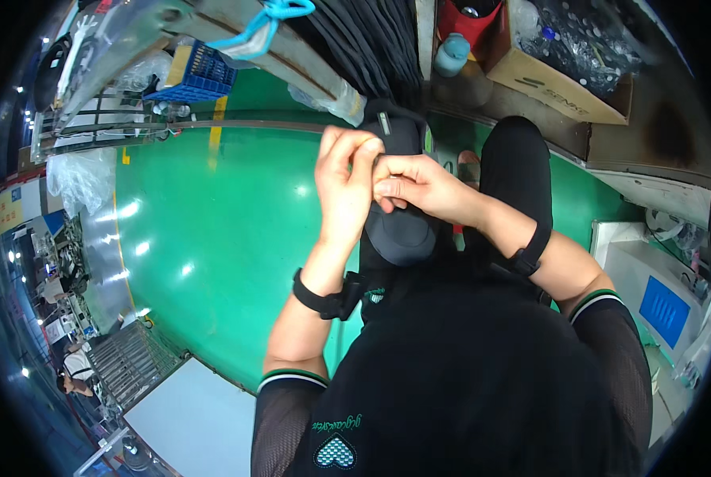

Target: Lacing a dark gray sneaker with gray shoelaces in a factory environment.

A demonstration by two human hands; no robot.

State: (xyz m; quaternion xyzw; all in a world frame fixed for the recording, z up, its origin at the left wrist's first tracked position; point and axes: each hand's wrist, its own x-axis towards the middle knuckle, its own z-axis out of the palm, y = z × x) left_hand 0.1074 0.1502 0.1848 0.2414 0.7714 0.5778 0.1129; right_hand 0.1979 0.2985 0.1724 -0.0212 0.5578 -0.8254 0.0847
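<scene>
Head view: nearest the body, both forearms carry black wrist straps (329, 299) and rise from the lower edge over a black shirt. Above them, the left hand (346, 189) is curled shut, pinching the upper part of a dark padded piece (402, 230), its fingertips on a small grey tab (384, 124) near the top. The right hand (421, 189) is closed on the same piece from the other side, knuckles touching the left hand. The piece hangs between both hands, over the green floor (212, 230). Farther off, a bundle of black straps (371, 40) hangs, beside a cardboard box (558, 79) of clear plastic. As a judgement: a loose pinch could let the piece drop to the floor
</scene>
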